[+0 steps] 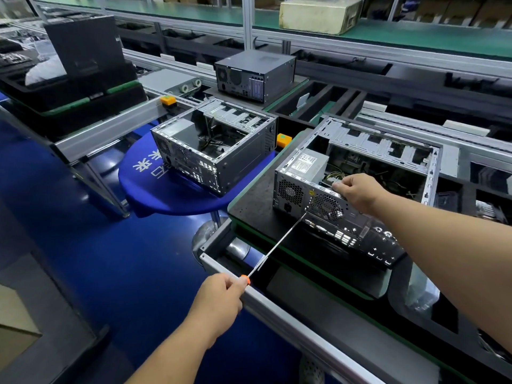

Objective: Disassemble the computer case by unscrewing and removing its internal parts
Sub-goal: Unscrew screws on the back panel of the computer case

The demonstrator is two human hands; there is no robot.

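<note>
An open computer case (382,151) lies on its side on a black pad, rear panel toward me, with a silver power supply (306,163) in its near left corner. My left hand (221,300) grips the orange handle of a long screwdriver (277,246); its tip meets the rear panel beside the fan grille. My right hand (357,191) grips the top edge of the rear panel, fingers curled over it.
A second open case (213,151) stands on a blue round stool (166,189) to the left. A closed case (256,74) sits further back on the conveyor. An aluminium rail (291,320) runs along the bench's near edge. Black foam trays (318,102) lie behind.
</note>
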